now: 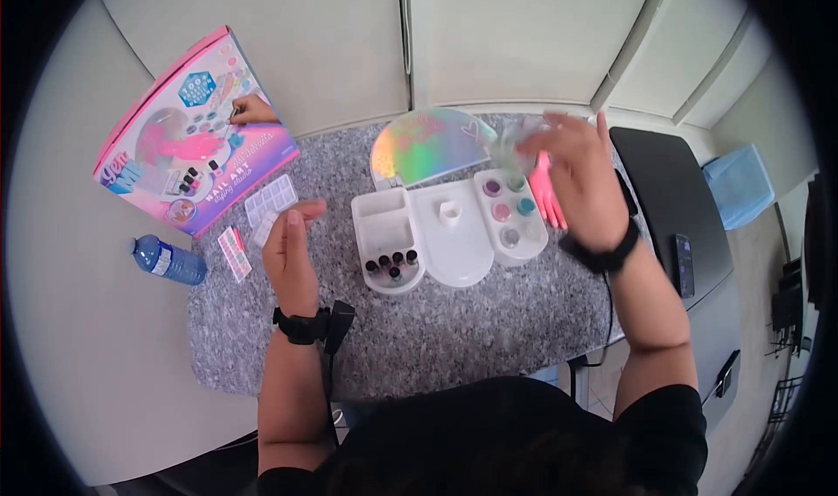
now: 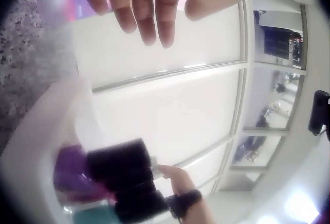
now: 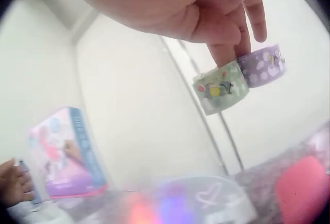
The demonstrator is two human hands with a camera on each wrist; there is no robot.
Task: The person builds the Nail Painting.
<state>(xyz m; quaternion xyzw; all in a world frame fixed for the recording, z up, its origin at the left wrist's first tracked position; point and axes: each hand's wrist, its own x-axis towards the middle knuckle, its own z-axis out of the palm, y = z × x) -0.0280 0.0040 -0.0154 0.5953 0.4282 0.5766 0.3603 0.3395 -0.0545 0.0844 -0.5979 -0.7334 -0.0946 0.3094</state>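
My right hand (image 1: 580,182) is raised over the back right of the table, blurred in the head view. In the right wrist view its fingers (image 3: 223,54) hold two decorated rolls side by side, a green roll (image 3: 221,89) and a purple roll (image 3: 262,67). My left hand (image 1: 292,256) hovers beside the clear compartment trays (image 1: 271,198); its fingers (image 2: 145,20) hang relaxed with nothing in them. Between the hands stands a white station (image 1: 454,256) with black-capped bottles (image 1: 394,273) at its left and glitter pots (image 1: 501,212) at its right.
Behind the station rises an iridescent panel (image 1: 428,147). A pink hand form (image 1: 546,195) lies right of the pots. A large box (image 1: 196,138), a water bottle (image 1: 168,260) and a sticker sheet (image 1: 234,253) are at the left; a dark surface with a phone (image 1: 683,265) is at the right.
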